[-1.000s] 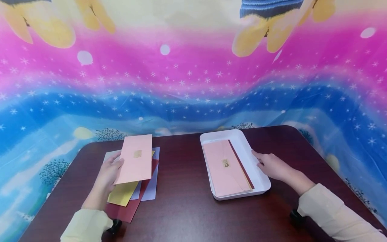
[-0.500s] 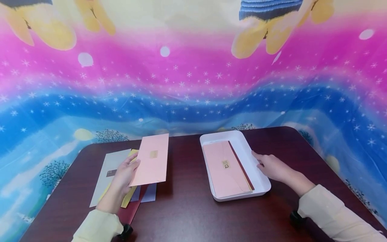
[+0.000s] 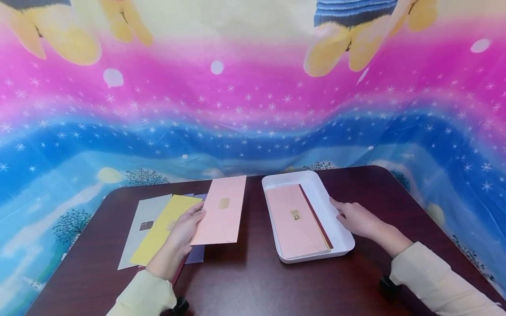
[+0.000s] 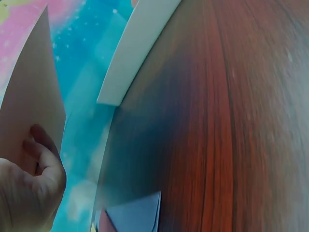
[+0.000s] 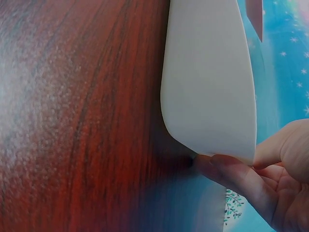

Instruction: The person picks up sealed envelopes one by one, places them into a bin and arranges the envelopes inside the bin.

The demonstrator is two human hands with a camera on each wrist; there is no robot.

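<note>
A pink envelope (image 3: 226, 221) with a small gold patch is held up off the table by my left hand (image 3: 182, 232), which pinches its left edge. In the left wrist view the envelope (image 4: 36, 87) stands tilted, with the fingers (image 4: 46, 159) bent against its face. My right hand (image 3: 357, 217) grips the right rim of a white tray (image 3: 335, 224). Seen from the right wrist, thumb and fingers of that hand (image 5: 270, 183) clasp the tray wall (image 5: 207, 72). Inside the tray, at its left, another pink envelope (image 3: 290, 232) lies over dark red and gold ones.
On the left of the dark wooden table (image 3: 245, 289), a yellow envelope (image 3: 158, 235) and a grey envelope (image 3: 134, 241) lie in an overlapping spread with purple ones (image 3: 196, 254). Behind the table hangs a printed curtain (image 3: 253, 96) of pink and blue.
The left hand has carried the pink envelope rightward, away from the spread and closer to the tray, uncovering the grey and yellow envelopes. My right hand and the tray have stayed put.
</note>
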